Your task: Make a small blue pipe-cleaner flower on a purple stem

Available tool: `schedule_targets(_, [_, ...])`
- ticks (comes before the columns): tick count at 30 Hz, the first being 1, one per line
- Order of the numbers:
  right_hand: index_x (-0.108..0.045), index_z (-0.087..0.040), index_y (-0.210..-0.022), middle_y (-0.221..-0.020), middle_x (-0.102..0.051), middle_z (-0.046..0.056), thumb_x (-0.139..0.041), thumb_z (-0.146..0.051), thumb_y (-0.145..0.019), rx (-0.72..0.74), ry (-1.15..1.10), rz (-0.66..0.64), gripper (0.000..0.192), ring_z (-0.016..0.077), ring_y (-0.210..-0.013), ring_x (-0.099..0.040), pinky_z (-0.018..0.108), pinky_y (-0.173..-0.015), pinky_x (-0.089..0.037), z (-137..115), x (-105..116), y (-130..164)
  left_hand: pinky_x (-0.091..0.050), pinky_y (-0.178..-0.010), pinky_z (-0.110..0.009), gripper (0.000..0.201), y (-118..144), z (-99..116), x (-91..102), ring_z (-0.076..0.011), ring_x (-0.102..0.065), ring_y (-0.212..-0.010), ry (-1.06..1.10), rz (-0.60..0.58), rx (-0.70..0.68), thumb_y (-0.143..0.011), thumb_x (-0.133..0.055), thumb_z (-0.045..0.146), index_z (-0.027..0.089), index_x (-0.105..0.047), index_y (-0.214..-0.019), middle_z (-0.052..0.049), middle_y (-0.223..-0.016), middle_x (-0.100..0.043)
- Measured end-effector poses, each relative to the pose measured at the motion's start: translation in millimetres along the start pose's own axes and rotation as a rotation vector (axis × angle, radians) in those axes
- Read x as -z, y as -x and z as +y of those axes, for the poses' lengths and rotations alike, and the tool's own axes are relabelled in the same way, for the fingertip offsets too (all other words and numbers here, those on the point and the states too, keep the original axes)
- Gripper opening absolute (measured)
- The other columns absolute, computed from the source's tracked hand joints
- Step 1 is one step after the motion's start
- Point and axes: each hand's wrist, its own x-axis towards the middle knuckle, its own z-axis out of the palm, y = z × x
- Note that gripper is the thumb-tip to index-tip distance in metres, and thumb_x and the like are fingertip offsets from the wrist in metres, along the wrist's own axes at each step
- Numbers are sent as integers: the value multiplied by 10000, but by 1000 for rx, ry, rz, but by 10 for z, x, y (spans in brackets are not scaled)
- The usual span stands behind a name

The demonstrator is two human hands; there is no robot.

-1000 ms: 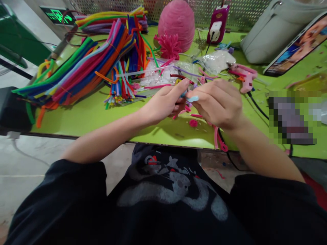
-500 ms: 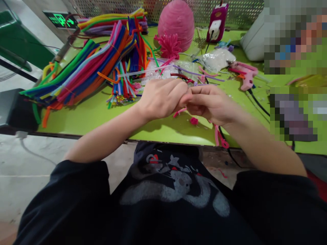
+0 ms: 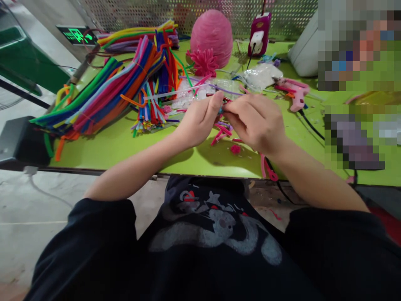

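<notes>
Lime-green table (image 3: 125, 144) w/ a perforated metal screen along the back; bare concrete floor to the left, a green lit sign (image 3: 76, 34) up in the corner. On the table: big fan of pipe cleaners (image 3: 106, 90) in many colours, a pink dome (image 3: 211, 36) w/ a pink pompom (image 3: 203, 62) in front of it, clear bags (image 3: 261, 76), a pink glue gun (image 3: 294, 93) w/ black cord running toward the near edge, and a charger (image 3: 259, 33) at the back.

The piece (image 3: 221, 109) being worked is tiny: a bit of light blue shows between the fingertips, rest hidden (can't tell its shape). It sits above the table, mid-air, right where both hands meet, just over a scatter of pink offcuts (image 3: 223, 131).

Left hand (image 3: 199, 121): thumb and forefinger pressed together on the piece, other fingers curled. Right hand (image 3: 257, 123): fingertips likewise pinched on it from the other side, knuckles up. The two hands' tips touch. A pink loop (image 3: 266, 166) lies at the table edge under the right wrist.
</notes>
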Motion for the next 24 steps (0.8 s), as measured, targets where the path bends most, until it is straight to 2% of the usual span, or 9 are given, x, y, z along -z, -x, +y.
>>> schedule_targets(3, [-746, -236, -1057, -934, -796, 81, -465, -363, -1171, -17, -11, -5, 329, 237, -841, -731, 412, -746, -543, -25, -20, -24, -328, -593, -373, 735, 8, 35, 17, -138, -422, -538, -57, -9, -77, -1090, -208, 816, 253, -425, -670, -24, -595, -491])
schedule_targets(7, [-697, -234, -971, -891, -757, 60, -538, -306, -1124, -117, -325, 73, 231, 215, -813, -693, 387, -759, -533, -103, 3, -82, -251, -594, -357, 608, 13, -19, 51, -145, -411, -529, -260, 90, -270, -1159, -240, 647, 250, -501, -780, -8, -613, -466])
schedule_targets(10, [-663, -240, -926, -726, -632, 0, -648, -447, -1103, -357, -612, -77, 273, 159, -615, -541, 345, -587, -414, -138, 43, -123, -204, -587, -356, 593, -6, -91, 113, -142, -390, -545, -376, 84, -373, -1144, -277, 665, 251, -517, -793, -6, -621, -443])
schedule_targets(12, [-646, -248, -891, -642, -533, -30, -711, -600, -1056, -522, -804, -220, 393, 136, -538, -439, 326, -516, -334, -137, 56, -135, -287, -610, -337, 672, -30, -109, 152, -134, -454, -576, -366, 9, -364, -1118, -248, 757, 242, -524, -783, -4, -642, -445])
schedule_targets(13, [-637, -252, -880, -625, -506, -36, -729, -651, -1030, -564, -867, -247, 436, 132, -526, -419, 319, -501, -320, -133, 57, -135, -342, -634, -330, 704, -43, -104, 166, -131, -499, -598, -342, -17, -338, -1107, -228, 788, 238, -529, -787, -3, -658, -456])
schedule_targets(15, [-625, -255, -886, -645, -504, -32, -720, -685, -1025, -562, -861, -177, 461, 132, -533, -433, 311, -497, -335, -126, 53, -125, -421, -660, -322, 717, -66, -68, 178, -131, -560, -630, -242, -12, -291, -1096, -225, 812, 235, -547, -819, -3, -688, -494])
schedule_targets(19, [-607, -256, -925, -766, -584, -6, -620, -648, -1097, -445, -606, 170, 428, 141, -602, -522, 324, -566, -439, -141, 44, -88, -428, -560, -273, 527, -58, 44, 174, -93, -542, -587, -68, 78, -280, -1086, -456, 735, 240, -613, -998, 4, -770, -633])
schedule_targets(21, [-604, -253, -912, -789, -616, 1, -607, -596, -1116, -391, -493, 275, 399, 148, -636, -557, 335, -616, -484, -163, 42, -73, -459, -573, -265, 464, -23, 91, 171, -80, -540, -572, -153, 113, -270, -1077, -534, 680, 232, -644, -1028, -2, -791, -678])
schedule_targets(24, [-597, -253, -881, -769, -619, 1, -615, -510, -1116, -371, -417, 318, 349, 153, -646, -560, 337, -626, -484, -209, 43, -65, -502, -617, -265, 372, 31, 141, 158, -95, -593, -613, -306, 179, -312, -1094, -564, 555, 225, -694, -982, -16, -760, -698])
